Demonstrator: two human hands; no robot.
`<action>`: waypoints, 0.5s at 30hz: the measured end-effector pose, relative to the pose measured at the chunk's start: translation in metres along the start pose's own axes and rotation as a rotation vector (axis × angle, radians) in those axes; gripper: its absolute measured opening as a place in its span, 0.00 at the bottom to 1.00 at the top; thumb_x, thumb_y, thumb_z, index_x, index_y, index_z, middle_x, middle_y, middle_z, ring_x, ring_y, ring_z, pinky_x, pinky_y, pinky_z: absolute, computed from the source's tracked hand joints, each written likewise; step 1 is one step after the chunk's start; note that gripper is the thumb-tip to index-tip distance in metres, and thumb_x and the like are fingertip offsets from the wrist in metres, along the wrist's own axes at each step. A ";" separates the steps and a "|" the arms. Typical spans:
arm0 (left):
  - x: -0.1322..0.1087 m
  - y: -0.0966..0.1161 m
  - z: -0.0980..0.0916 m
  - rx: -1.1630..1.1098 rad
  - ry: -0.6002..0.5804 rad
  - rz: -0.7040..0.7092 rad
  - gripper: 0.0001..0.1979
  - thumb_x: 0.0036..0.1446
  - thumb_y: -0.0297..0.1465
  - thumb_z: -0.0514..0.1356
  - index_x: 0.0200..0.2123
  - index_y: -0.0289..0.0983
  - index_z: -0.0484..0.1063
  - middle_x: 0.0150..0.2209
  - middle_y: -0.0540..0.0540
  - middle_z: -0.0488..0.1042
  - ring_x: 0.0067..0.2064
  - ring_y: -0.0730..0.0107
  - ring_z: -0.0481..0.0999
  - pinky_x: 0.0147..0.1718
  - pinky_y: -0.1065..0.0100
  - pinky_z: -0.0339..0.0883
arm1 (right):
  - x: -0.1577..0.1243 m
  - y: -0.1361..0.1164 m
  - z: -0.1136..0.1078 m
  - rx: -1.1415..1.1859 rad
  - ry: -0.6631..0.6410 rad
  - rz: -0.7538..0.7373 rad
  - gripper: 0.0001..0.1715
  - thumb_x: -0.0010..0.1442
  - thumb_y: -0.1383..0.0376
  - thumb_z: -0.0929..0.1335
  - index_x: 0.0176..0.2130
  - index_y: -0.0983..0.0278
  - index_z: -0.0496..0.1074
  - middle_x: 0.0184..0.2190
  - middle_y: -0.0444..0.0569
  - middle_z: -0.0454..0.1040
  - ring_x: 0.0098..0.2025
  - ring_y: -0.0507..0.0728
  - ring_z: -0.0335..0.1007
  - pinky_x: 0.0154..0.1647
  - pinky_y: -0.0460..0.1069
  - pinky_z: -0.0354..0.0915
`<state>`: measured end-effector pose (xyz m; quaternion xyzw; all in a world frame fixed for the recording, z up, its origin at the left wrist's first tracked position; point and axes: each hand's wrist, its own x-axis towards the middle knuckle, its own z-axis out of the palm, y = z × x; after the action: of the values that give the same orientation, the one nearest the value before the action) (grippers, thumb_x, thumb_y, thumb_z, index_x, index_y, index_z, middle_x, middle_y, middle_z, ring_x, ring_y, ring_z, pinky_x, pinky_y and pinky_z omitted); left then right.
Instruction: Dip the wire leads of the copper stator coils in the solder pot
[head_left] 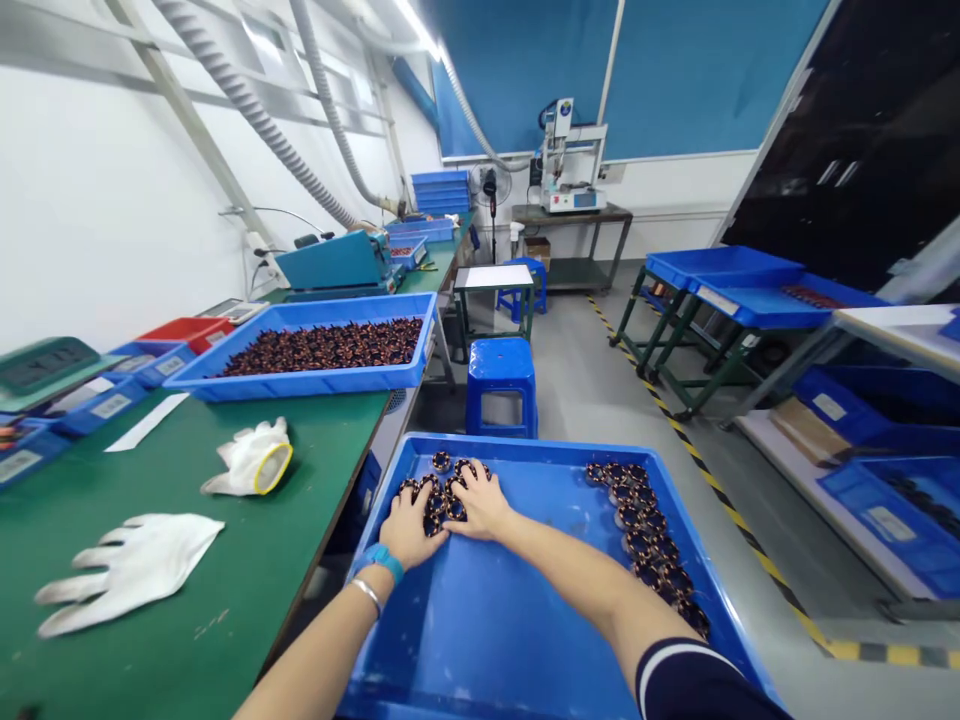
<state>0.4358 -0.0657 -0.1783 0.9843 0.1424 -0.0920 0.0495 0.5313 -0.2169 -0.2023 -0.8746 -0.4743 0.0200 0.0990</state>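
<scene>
A cluster of small round copper-wound motor stators (433, 505) sits in the back left corner of a large blue tray (517, 620). My left hand (409, 528) curls round the near left side of this cluster, with a blue watch and a silver bangle on the wrist. From the right, my right hand (481, 505) lies over the same cluster, its fingers bent down onto the stators. My two thumbs nearly meet at the front. One stator (441, 461) stands just behind my fingers. More stators (643, 535) are lined up along the tray's right side.
On the green bench (300, 450) at left lie two white gloves (142, 565) and a blue tray (300, 383) heaped with stators. A blue stool (501, 375) stands beyond my tray. Blue trays on carts (720, 265) and a shelf rack (795, 480) are at right.
</scene>
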 end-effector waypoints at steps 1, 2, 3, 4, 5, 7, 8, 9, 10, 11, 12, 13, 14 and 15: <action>-0.003 0.003 0.002 0.000 0.003 -0.026 0.42 0.53 0.45 0.59 0.67 0.37 0.49 0.64 0.33 0.53 0.62 0.46 0.59 0.55 0.55 0.64 | 0.000 0.000 0.001 0.007 0.002 0.002 0.42 0.56 0.37 0.64 0.55 0.64 0.65 0.61 0.65 0.57 0.65 0.77 0.45 0.49 0.73 0.64; -0.004 0.005 0.004 0.000 0.001 -0.044 0.42 0.54 0.44 0.58 0.68 0.37 0.48 0.64 0.33 0.52 0.63 0.45 0.58 0.55 0.54 0.64 | 0.001 0.002 0.001 0.012 0.002 -0.002 0.42 0.55 0.37 0.65 0.55 0.64 0.65 0.60 0.65 0.58 0.64 0.76 0.46 0.49 0.72 0.64; -0.005 0.006 0.004 -0.002 -0.004 -0.052 0.42 0.54 0.44 0.58 0.68 0.36 0.48 0.64 0.33 0.52 0.63 0.45 0.57 0.55 0.54 0.64 | 0.002 0.004 0.000 0.013 0.001 -0.013 0.42 0.54 0.37 0.66 0.54 0.63 0.66 0.59 0.64 0.60 0.63 0.76 0.48 0.48 0.71 0.65; -0.006 0.006 0.004 -0.005 -0.011 -0.050 0.41 0.54 0.44 0.58 0.67 0.37 0.49 0.64 0.34 0.53 0.63 0.46 0.57 0.55 0.55 0.64 | 0.002 0.006 -0.002 0.009 -0.002 -0.029 0.42 0.53 0.36 0.67 0.53 0.63 0.67 0.57 0.63 0.61 0.61 0.75 0.51 0.47 0.69 0.67; -0.007 0.005 0.002 -0.008 -0.017 -0.038 0.41 0.53 0.44 0.59 0.67 0.37 0.51 0.64 0.35 0.55 0.63 0.47 0.57 0.56 0.56 0.63 | 0.003 0.009 -0.003 0.000 -0.004 -0.049 0.42 0.51 0.36 0.68 0.52 0.62 0.68 0.56 0.63 0.62 0.59 0.74 0.54 0.46 0.68 0.68; -0.007 0.000 -0.003 -0.016 -0.023 -0.003 0.40 0.51 0.44 0.60 0.65 0.38 0.55 0.63 0.37 0.57 0.62 0.50 0.59 0.57 0.58 0.62 | 0.003 0.014 -0.007 -0.016 -0.018 -0.095 0.43 0.49 0.35 0.69 0.52 0.62 0.69 0.56 0.63 0.63 0.57 0.73 0.56 0.44 0.66 0.69; -0.007 -0.003 -0.005 -0.021 -0.027 0.018 0.40 0.50 0.44 0.61 0.65 0.39 0.56 0.62 0.38 0.58 0.62 0.51 0.60 0.58 0.59 0.62 | 0.003 0.016 -0.008 -0.019 -0.030 -0.118 0.44 0.49 0.34 0.68 0.52 0.62 0.68 0.56 0.63 0.64 0.56 0.73 0.57 0.43 0.65 0.70; -0.008 -0.005 -0.008 -0.025 -0.030 0.037 0.41 0.49 0.44 0.62 0.65 0.40 0.57 0.63 0.39 0.58 0.62 0.52 0.60 0.59 0.59 0.61 | 0.002 0.018 -0.009 -0.023 -0.042 -0.138 0.45 0.49 0.34 0.68 0.53 0.61 0.68 0.56 0.63 0.63 0.56 0.73 0.57 0.43 0.65 0.70; -0.008 -0.008 -0.010 -0.030 -0.035 0.055 0.42 0.48 0.45 0.63 0.65 0.41 0.57 0.63 0.40 0.58 0.62 0.52 0.60 0.59 0.60 0.61 | 0.001 0.019 -0.009 -0.028 -0.049 -0.152 0.47 0.49 0.33 0.68 0.54 0.61 0.67 0.56 0.63 0.63 0.56 0.73 0.57 0.44 0.66 0.68; -0.008 -0.009 -0.011 -0.033 -0.040 0.069 0.43 0.46 0.46 0.64 0.65 0.42 0.57 0.64 0.41 0.58 0.63 0.52 0.60 0.60 0.60 0.60 | 0.001 0.020 -0.009 -0.034 -0.048 -0.158 0.47 0.49 0.33 0.67 0.55 0.61 0.67 0.56 0.63 0.63 0.56 0.73 0.57 0.47 0.69 0.66; -0.008 -0.008 -0.011 -0.035 -0.044 0.076 0.45 0.45 0.47 0.65 0.66 0.43 0.56 0.65 0.41 0.57 0.63 0.51 0.59 0.60 0.59 0.60 | 0.000 0.020 -0.009 -0.039 -0.041 -0.157 0.48 0.49 0.33 0.67 0.56 0.61 0.66 0.56 0.63 0.63 0.56 0.73 0.57 0.49 0.72 0.63; -0.009 -0.007 -0.010 -0.036 -0.046 0.071 0.47 0.45 0.47 0.65 0.67 0.43 0.55 0.65 0.41 0.56 0.64 0.49 0.58 0.60 0.58 0.60 | 0.000 0.020 -0.009 -0.044 -0.034 -0.154 0.48 0.49 0.33 0.67 0.56 0.61 0.66 0.56 0.63 0.63 0.56 0.72 0.57 0.51 0.73 0.60; -0.009 -0.004 -0.008 -0.033 -0.046 0.051 0.47 0.46 0.47 0.65 0.67 0.42 0.53 0.66 0.39 0.55 0.64 0.46 0.58 0.59 0.55 0.62 | 0.000 0.020 -0.008 -0.045 -0.033 -0.154 0.48 0.49 0.33 0.67 0.56 0.61 0.66 0.57 0.63 0.63 0.56 0.72 0.58 0.52 0.74 0.59; -0.010 -0.001 -0.006 -0.026 -0.046 0.018 0.46 0.48 0.46 0.63 0.68 0.42 0.51 0.67 0.37 0.54 0.64 0.43 0.59 0.56 0.53 0.64 | 0.000 0.021 -0.008 -0.043 -0.040 -0.159 0.48 0.49 0.33 0.67 0.56 0.61 0.66 0.57 0.63 0.63 0.56 0.72 0.58 0.52 0.73 0.59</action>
<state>0.4272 -0.0668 -0.1705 0.9825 0.1333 -0.1123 0.0663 0.5492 -0.2292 -0.1987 -0.8354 -0.5445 0.0193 0.0722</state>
